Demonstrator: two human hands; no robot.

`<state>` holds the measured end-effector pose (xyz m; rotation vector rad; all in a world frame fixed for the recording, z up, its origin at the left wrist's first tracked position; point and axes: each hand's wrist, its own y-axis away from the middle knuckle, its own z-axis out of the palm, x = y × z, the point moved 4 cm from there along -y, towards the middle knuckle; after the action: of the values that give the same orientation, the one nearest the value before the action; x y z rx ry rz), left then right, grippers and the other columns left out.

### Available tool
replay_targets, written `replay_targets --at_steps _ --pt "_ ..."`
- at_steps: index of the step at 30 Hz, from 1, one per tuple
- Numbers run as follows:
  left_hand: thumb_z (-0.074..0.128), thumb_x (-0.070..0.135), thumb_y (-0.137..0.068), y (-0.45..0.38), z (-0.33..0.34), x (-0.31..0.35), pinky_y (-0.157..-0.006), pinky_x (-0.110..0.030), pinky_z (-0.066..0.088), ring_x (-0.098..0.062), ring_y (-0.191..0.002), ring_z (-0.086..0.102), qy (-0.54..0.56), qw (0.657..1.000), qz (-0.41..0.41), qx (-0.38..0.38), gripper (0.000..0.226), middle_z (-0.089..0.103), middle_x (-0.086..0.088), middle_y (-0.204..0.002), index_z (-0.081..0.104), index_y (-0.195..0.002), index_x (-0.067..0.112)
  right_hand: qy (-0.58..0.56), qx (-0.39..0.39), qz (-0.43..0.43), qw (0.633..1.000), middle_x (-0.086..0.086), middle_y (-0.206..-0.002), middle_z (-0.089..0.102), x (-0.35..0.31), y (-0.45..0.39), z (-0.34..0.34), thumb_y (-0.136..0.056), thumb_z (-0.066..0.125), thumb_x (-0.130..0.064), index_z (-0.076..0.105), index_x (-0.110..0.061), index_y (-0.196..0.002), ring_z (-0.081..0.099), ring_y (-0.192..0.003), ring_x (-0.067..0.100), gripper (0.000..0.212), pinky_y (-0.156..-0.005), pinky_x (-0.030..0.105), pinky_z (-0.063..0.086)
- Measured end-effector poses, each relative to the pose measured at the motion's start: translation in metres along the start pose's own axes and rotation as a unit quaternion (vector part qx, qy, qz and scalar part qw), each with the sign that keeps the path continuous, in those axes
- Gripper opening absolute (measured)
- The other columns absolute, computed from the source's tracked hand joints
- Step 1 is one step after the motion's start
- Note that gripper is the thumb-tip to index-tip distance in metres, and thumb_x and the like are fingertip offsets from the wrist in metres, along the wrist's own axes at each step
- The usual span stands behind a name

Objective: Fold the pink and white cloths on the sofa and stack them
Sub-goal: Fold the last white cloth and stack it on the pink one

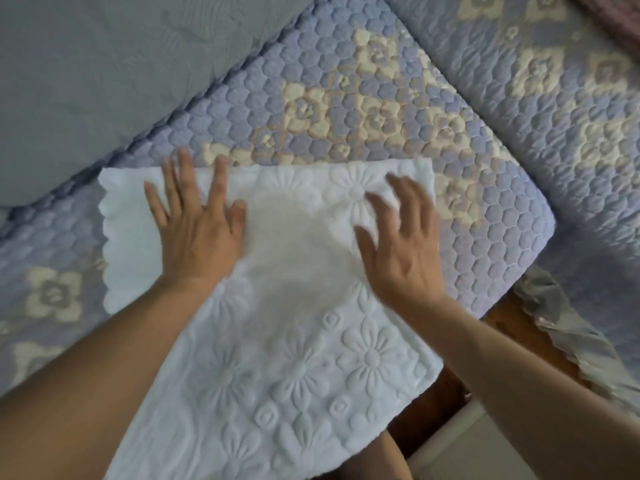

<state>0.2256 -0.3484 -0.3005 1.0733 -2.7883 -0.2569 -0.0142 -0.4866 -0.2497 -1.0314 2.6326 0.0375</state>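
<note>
Cloth first: the white cloth (284, 306) lies spread on the quilted sofa cushion (346, 98), its near end hanging over the front edge toward the person's knees. The left hand (197, 230) presses flat on it, fingers straight; the right hand (398, 244) hovers just above with fingers loosely spread, gripping nothing. It looks soft, thick and light — embossed, limp, likely to sag. Best taken by pinching two corners of the scalloped edge. No pink cloth shows.
</note>
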Motion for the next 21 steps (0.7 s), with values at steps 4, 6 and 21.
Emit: replay_targets --at_steps 4,6,21 --pt "0.042 0.045 -0.101 0.129 -0.005 0.026 -0.121 -0.061 0.008 -0.044 -0.152 0.006 0.019 0.988 0.149 0.044 0.063 0.011 -0.023 -0.165 0.025 -0.158 0.025 -0.041 -0.068 0.099 0.992 0.011 -0.158 0.027 -0.005 0.089 0.008 -0.101 0.053 -0.034 0.048 -0.017 -0.140 0.020 -0.147 0.034 0.043 -0.120 0.048 0.019" --pt "0.041 0.047 -0.100 0.193 0.019 0.011 -0.120 -0.064 0.012 -0.043 -0.152 0.007 0.016 0.987 0.161 -0.008 0.061 0.011 -0.021 -0.165 0.031 -0.157 0.026 -0.063 -0.092 0.234 0.966 -0.002 -0.160 0.016 0.017 0.126 0.007 -0.100 0.049 -0.040 0.039 -0.028 -0.144 0.012 -0.148 0.025 0.046 -0.119 0.046 0.016" --pt "0.068 0.057 -0.085 0.326 0.052 -0.165 -0.089 -0.049 0.048 -0.041 -0.113 0.054 0.171 0.925 -0.321 -0.113 0.073 0.055 -0.022 -0.128 0.045 -0.134 0.009 -0.485 -0.251 0.504 0.669 -0.004 -0.115 0.074 0.066 0.260 0.028 -0.092 0.066 -0.032 0.065 -0.021 -0.119 0.070 -0.100 0.017 0.030 -0.089 0.040 0.058"
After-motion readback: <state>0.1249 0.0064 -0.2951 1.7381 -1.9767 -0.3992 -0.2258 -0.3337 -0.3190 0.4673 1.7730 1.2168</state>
